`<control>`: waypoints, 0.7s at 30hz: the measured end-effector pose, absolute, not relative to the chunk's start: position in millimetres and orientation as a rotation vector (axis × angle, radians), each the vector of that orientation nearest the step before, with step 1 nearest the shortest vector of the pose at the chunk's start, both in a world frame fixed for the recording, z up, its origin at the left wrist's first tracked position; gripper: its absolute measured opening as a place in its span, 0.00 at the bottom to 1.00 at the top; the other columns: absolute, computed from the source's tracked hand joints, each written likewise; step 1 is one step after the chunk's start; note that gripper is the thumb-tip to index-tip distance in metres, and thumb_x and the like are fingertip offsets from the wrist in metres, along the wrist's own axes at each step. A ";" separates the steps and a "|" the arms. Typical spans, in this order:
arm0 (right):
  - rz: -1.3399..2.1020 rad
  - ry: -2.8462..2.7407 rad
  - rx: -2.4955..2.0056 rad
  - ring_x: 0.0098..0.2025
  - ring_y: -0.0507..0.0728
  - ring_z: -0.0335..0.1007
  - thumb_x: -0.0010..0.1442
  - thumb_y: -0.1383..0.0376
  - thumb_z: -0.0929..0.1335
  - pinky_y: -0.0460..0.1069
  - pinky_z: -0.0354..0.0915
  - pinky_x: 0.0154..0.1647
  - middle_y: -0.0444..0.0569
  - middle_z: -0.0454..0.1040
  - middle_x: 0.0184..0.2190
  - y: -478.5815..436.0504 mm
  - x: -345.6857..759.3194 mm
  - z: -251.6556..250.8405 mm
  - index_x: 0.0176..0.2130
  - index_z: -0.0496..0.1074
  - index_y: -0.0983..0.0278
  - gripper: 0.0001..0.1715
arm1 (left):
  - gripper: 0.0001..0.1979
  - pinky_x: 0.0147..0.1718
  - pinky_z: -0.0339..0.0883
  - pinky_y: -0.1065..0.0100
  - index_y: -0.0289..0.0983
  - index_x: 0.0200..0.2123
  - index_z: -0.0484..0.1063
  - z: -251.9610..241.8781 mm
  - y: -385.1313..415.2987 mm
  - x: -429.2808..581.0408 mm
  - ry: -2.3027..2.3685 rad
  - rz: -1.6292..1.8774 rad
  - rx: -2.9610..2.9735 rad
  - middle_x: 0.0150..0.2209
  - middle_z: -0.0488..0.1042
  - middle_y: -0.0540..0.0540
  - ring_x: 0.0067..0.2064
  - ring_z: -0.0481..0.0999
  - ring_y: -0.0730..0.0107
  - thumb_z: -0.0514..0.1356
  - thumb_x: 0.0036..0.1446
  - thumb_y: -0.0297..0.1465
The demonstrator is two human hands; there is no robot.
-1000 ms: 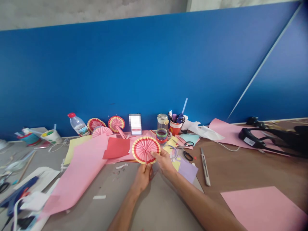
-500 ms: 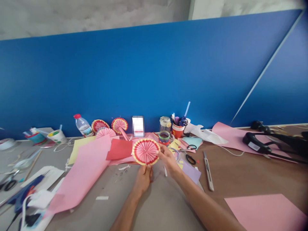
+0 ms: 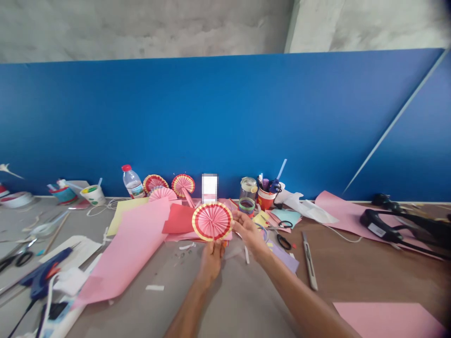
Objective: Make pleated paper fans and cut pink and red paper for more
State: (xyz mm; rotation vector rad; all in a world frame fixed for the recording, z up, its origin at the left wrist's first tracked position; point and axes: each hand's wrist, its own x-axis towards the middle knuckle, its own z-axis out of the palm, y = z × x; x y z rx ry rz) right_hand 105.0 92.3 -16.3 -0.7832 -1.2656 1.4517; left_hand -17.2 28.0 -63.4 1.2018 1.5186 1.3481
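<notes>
Blue panelling (image 3: 225, 122) backs a long craft table (image 3: 369, 267) strewn with paper, where a person at its middle holds up a pleated fan (image 3: 212, 221), a red-and-pink disc rimmed in yellow. A big pink sheet (image 3: 130, 249) curls across the left of the table, and a red sheet (image 3: 178, 219) lies flat just behind the fan.

The fan stands upright over the far middle of the table, its face turned toward the person and its pleats running out from the centre. It sits straight above the left hand (image 3: 211, 258), which grips the disc's bottom edge from below, fingers closed on it. The right hand (image 3: 248, 229) comes in from the side, its fingertips at the fan's right rim. Whether they pinch the paper or only touch it cannot be told from here. The left hand is the nearer of the two and the one bearing the fan.

Against the wall stand a bottle (image 3: 132, 182), other fans (image 3: 182, 184), a jar (image 3: 248, 187) and a cup (image 3: 265, 199) of pens. To the right of the hands lie a knife (image 3: 310, 261) and scissors (image 3: 283, 242), near them but not touching.
</notes>
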 end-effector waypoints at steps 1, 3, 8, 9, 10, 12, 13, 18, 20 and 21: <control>1.444 -1.267 -0.769 0.39 0.58 0.70 0.49 0.54 0.72 0.52 0.65 0.41 0.49 0.75 0.36 96.5 103.3 -14.6 0.47 0.67 0.62 0.28 | 0.28 0.20 0.50 0.70 0.40 0.22 0.56 -62.6 27.5 -17.0 1.517 1.349 1.195 0.19 0.55 0.55 0.20 0.54 0.76 0.45 0.51 0.59; 1.400 -1.300 -0.751 0.39 0.57 0.70 0.48 0.55 0.72 0.52 0.65 0.41 0.47 0.74 0.35 105.0 98.7 -9.6 0.48 0.67 0.62 0.29 | 0.27 0.19 0.50 0.70 0.40 0.22 0.56 -61.0 26.5 -17.0 1.512 1.348 1.184 0.19 0.55 0.55 0.20 0.54 0.75 0.45 0.52 0.58; 1.167 -1.525 -0.799 0.35 0.54 0.68 0.51 0.59 0.69 0.48 0.63 0.38 0.45 0.72 0.31 119.4 87.1 9.2 0.41 0.71 0.64 0.18 | 0.23 0.19 0.51 0.70 0.41 0.21 0.54 -57.4 25.3 -17.5 1.497 1.330 1.150 0.18 0.55 0.55 0.20 0.54 0.74 0.50 0.52 0.54; 1.137 -1.552 -0.808 0.34 0.54 0.68 0.51 0.60 0.69 0.48 0.63 0.37 0.45 0.73 0.31 121.0 85.4 13.2 0.41 0.72 0.64 0.17 | 0.23 0.19 0.52 0.70 0.41 0.21 0.54 -56.6 25.3 -17.3 1.493 1.325 1.139 0.18 0.55 0.55 0.20 0.55 0.74 0.50 0.53 0.53; 1.120 -1.573 -0.819 0.34 0.54 0.68 0.50 0.60 0.69 0.48 0.63 0.37 0.45 0.73 0.31 122.4 84.1 16.9 0.42 0.72 0.64 0.18 | 0.22 0.19 0.52 0.70 0.41 0.21 0.54 -55.8 25.3 -17.2 1.488 1.320 1.128 0.18 0.55 0.55 0.20 0.55 0.74 0.51 0.53 0.53; 1.107 -1.614 -0.848 0.34 0.55 0.68 0.49 0.61 0.69 0.48 0.63 0.36 0.46 0.74 0.31 125.0 82.4 23.3 0.39 0.73 0.65 0.16 | 0.22 0.19 0.53 0.70 0.41 0.21 0.53 -54.2 25.0 -16.7 1.479 1.312 1.107 0.18 0.55 0.55 0.20 0.55 0.75 0.52 0.52 0.52; 1.102 -1.632 -0.862 0.33 0.55 0.68 0.49 0.61 0.68 0.48 0.62 0.35 0.46 0.75 0.30 126.2 82.0 25.9 0.37 0.74 0.65 0.14 | 0.22 0.19 0.54 0.70 0.41 0.21 0.53 -53.5 24.8 -16.4 1.475 1.308 1.100 0.18 0.55 0.55 0.20 0.56 0.75 0.53 0.52 0.53; 1.080 -1.651 -0.900 0.27 0.53 0.64 0.49 0.60 0.67 0.48 0.59 0.31 0.45 0.73 0.24 129.1 80.6 34.0 0.27 0.73 0.65 0.10 | 0.25 0.20 0.56 0.71 0.41 0.21 0.53 -51.2 23.9 -15.2 1.458 1.297 1.094 0.18 0.55 0.55 0.20 0.57 0.76 0.52 0.51 0.55; 1.075 -1.648 -0.902 0.27 0.53 0.64 0.48 0.61 0.66 0.48 0.59 0.31 0.44 0.72 0.24 128.5 79.9 35.5 0.27 0.72 0.65 0.10 | 0.25 0.21 0.57 0.70 0.41 0.21 0.52 -51.1 23.8 -14.9 1.460 1.293 1.092 0.18 0.55 0.55 0.20 0.57 0.76 0.52 0.50 0.56; 1.072 -1.646 -0.903 0.27 0.53 0.64 0.48 0.61 0.66 0.48 0.59 0.31 0.44 0.72 0.24 128.1 79.6 36.1 0.26 0.72 0.65 0.10 | 0.25 0.21 0.57 0.70 0.41 0.21 0.52 -51.2 23.9 -14.8 1.462 1.291 1.091 0.18 0.56 0.55 0.21 0.58 0.76 0.52 0.50 0.56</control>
